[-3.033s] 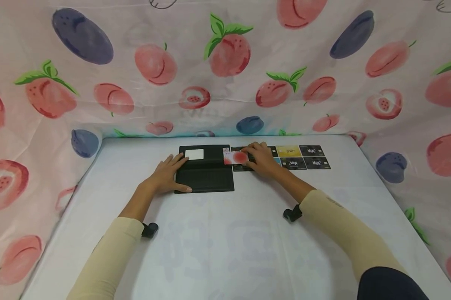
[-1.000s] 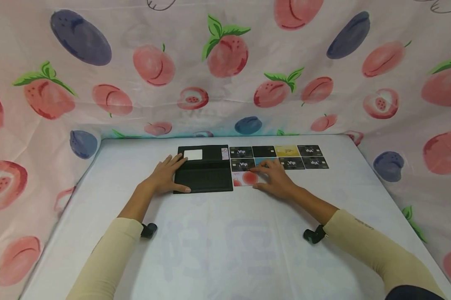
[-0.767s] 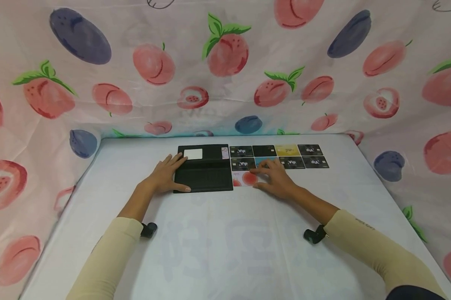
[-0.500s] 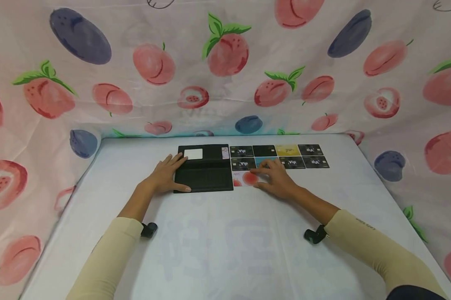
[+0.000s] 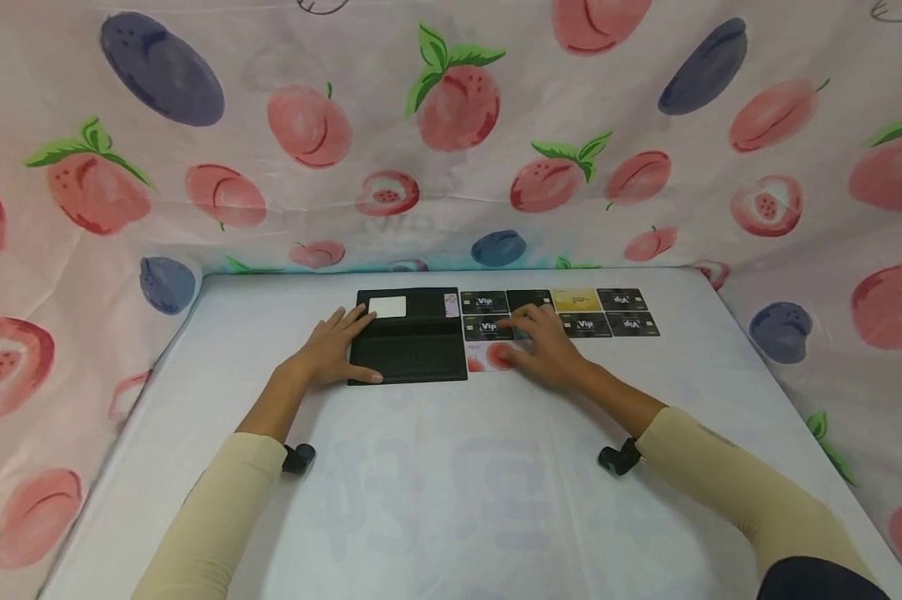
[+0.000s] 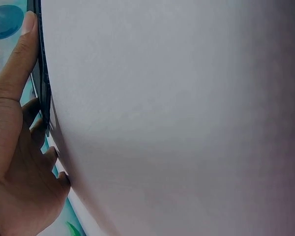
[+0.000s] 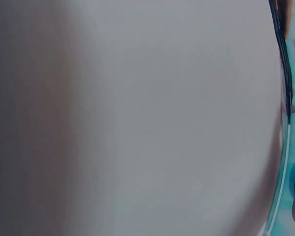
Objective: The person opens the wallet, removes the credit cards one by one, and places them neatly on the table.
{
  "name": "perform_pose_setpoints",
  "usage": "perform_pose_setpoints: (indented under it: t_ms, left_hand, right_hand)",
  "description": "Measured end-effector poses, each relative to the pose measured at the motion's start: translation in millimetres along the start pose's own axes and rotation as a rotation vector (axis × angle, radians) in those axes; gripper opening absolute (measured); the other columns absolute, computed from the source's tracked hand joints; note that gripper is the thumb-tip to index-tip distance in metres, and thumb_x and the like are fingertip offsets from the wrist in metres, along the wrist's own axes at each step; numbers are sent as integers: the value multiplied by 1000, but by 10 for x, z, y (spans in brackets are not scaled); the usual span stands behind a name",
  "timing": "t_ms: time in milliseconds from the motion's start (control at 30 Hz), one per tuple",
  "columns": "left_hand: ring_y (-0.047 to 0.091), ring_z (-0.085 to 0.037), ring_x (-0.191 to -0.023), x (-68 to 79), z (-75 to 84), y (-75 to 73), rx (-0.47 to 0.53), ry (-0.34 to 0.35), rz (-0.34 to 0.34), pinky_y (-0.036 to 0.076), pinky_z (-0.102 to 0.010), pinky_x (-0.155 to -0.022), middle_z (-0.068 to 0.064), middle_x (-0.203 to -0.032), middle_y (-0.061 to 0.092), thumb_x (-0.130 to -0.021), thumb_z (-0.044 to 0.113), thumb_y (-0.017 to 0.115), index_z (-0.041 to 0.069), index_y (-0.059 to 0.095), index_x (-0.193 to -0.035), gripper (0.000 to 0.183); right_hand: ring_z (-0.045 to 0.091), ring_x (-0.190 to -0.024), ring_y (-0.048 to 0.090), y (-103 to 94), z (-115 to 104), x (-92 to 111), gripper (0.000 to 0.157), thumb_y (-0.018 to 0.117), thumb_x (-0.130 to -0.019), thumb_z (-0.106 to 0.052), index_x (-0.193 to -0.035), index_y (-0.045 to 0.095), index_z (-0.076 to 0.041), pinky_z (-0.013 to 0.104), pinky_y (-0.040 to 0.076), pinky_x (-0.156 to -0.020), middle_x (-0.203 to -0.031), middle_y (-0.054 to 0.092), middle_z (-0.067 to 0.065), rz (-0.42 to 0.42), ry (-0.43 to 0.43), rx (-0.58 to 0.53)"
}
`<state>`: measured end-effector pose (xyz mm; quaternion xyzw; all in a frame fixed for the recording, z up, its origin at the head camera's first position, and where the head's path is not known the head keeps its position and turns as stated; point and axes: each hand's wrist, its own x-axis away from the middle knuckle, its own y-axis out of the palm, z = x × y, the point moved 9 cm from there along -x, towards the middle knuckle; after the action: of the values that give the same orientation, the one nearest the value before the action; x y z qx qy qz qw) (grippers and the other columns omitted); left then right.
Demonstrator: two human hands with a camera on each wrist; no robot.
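An open black wallet (image 5: 421,360) lies flat on the white table, with a white rectangle (image 5: 388,307) in its upper half and a small pinkish strip (image 5: 451,306) at the upper right. My left hand (image 5: 327,350) rests on its left edge, fingers spread. In the left wrist view that hand (image 6: 14,142) shows beside the wallet's dark edge (image 6: 41,73). Right of the wallet lies a white card with red peaches (image 5: 481,357). My right hand (image 5: 548,348) is over its right end, index fingertip at a black Vip card (image 5: 481,328) behind it. A blue card is mostly hidden beneath this hand.
More cards lie in two rows to the right: a gold one (image 5: 575,300) and several black ones, such as the Vip card (image 5: 633,324) at the far right. A fruit-printed curtain (image 5: 391,125) rises behind the table (image 5: 436,483).
The right hand first moved the peach card from the wallet's upper right down to below the card rows. Since then its fingers have shifted up and left, off the card's edge. The left hand stays put.
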<state>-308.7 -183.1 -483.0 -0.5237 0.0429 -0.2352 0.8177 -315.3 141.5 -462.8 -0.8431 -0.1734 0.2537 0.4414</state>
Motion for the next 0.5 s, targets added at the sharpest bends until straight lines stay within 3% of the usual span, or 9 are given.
perform_pose_setpoints:
  t_ms: [500]
  left_hand:
    - [2,-48,-158,-5,-25,6,0,-7,0,2,-66,-124,-18,-175,10,-83,51,88,8,24,-168,116]
  right_hand:
    - [37,-119,45,193,5,-580,58,82,-94,-33,-143,65,-7,59,36,-99,-143,57,18,-46,83,27]
